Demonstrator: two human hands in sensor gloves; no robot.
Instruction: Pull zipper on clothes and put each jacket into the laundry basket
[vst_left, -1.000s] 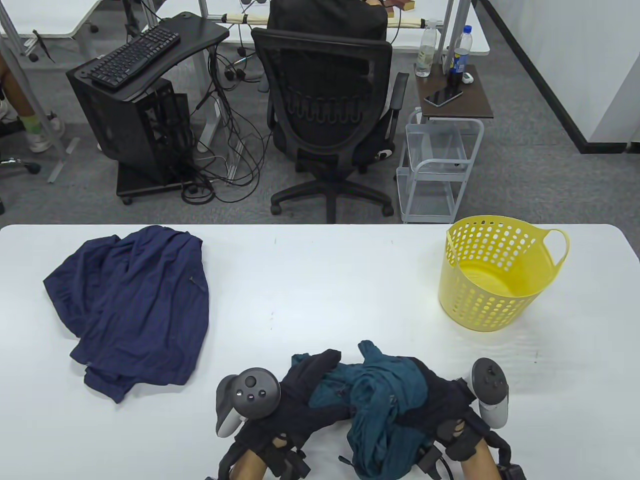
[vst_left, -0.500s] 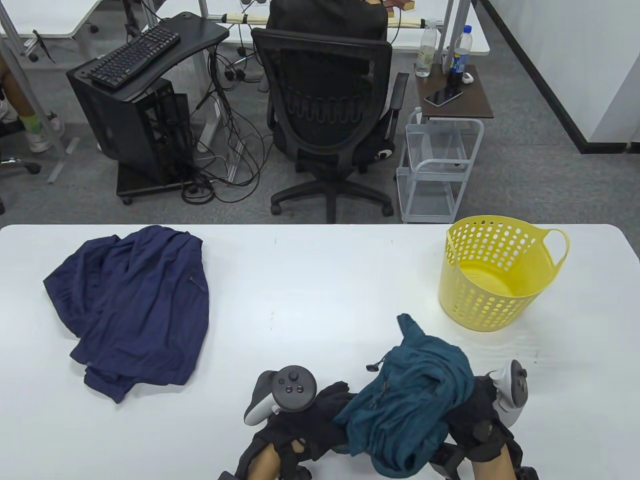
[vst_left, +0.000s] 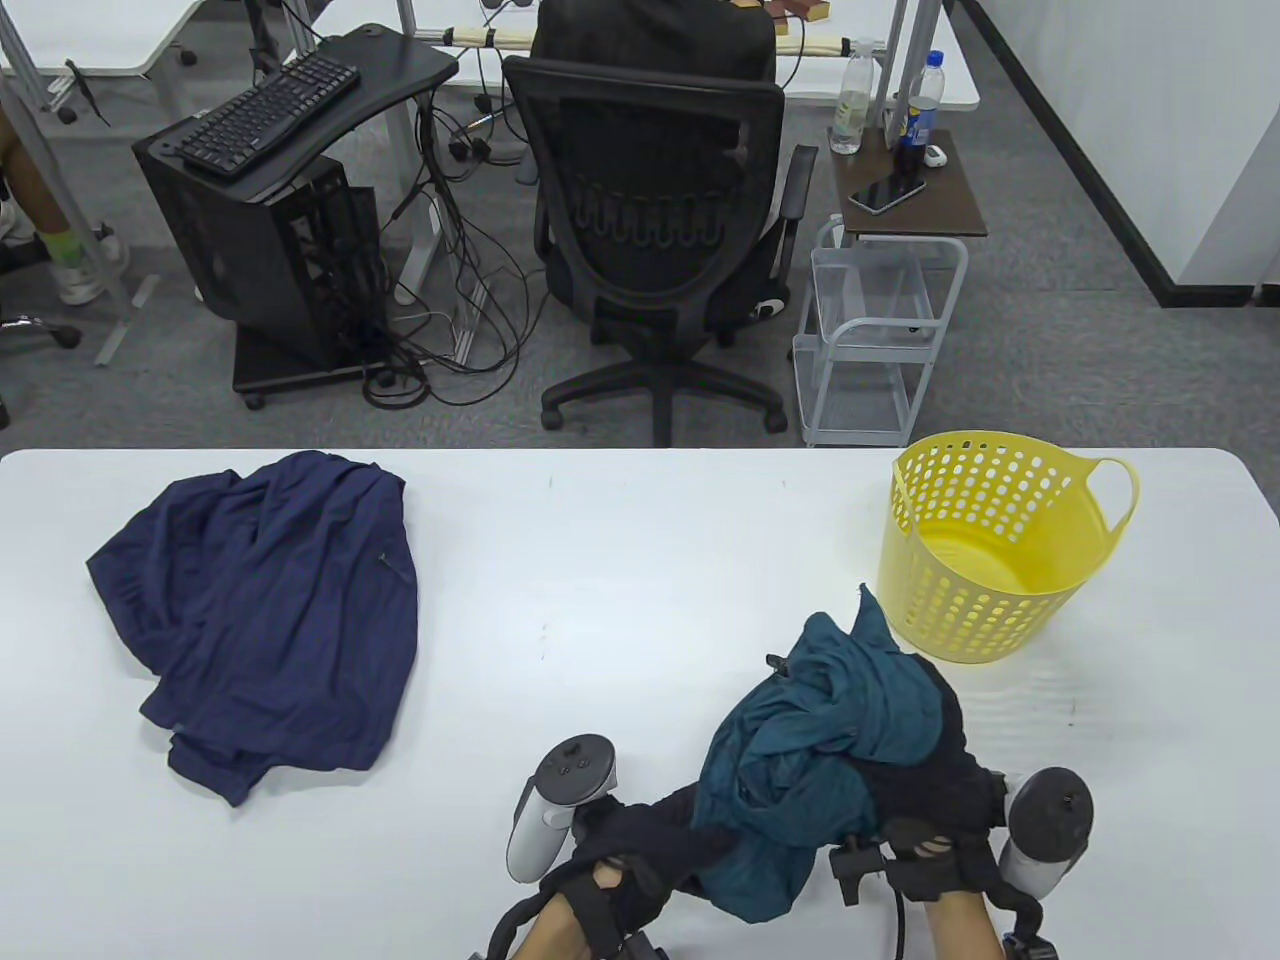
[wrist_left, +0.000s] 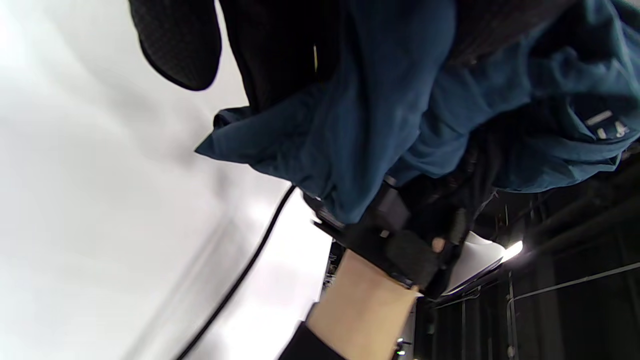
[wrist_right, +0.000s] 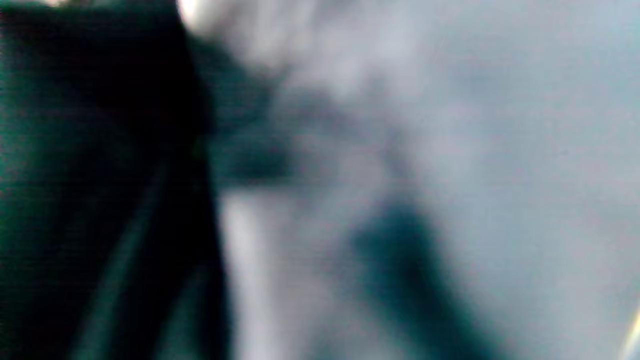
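both hands, left hand (vst_left: 640, 835) and right hand (vst_left: 925, 785), grip the bunched teal jacket (vst_left: 810, 750) near the yellow basket (vst_left: 985, 610).

Black sensor gloves (vst_left: 640, 850) with cables, bare forearms (wrist_left: 362, 300), grey-and-black trackers (vst_left: 1045, 825) (controller-shaped).

White table (vst_left: 620, 560) is carrying a crumpled navy jacket (vst_left: 265, 610) lying at its left and a yellow perforated laundry basket (vst_left: 990, 550) standing upright at its far right; the two are sitting well apart.
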